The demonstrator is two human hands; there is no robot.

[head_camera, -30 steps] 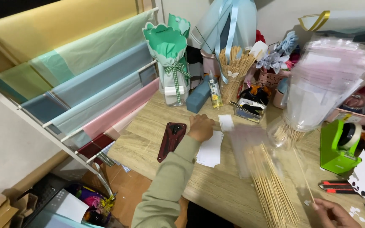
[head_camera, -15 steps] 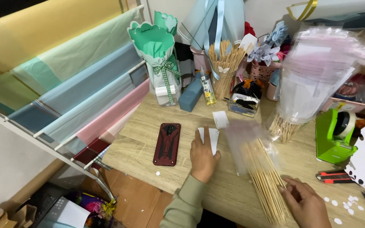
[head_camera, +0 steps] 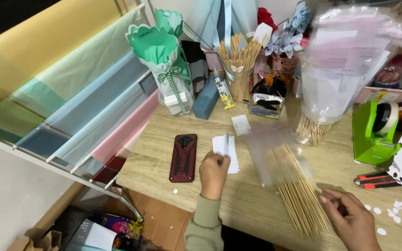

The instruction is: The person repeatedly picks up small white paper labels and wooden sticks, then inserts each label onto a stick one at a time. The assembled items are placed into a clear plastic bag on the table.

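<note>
Since a moment ago, left hand is lifting, pinching a small white paper slip above the pale woodgrain table. Right hand, fingers loosely curled and grasping nothing, is touching the clear-bagged bundle of thin bamboo skewers.

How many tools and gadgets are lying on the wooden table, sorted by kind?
Phone: 1
Green tape dispenser: 1
Box cutter: 1
Bag of wooden skewers: 1
Total: 4
</note>
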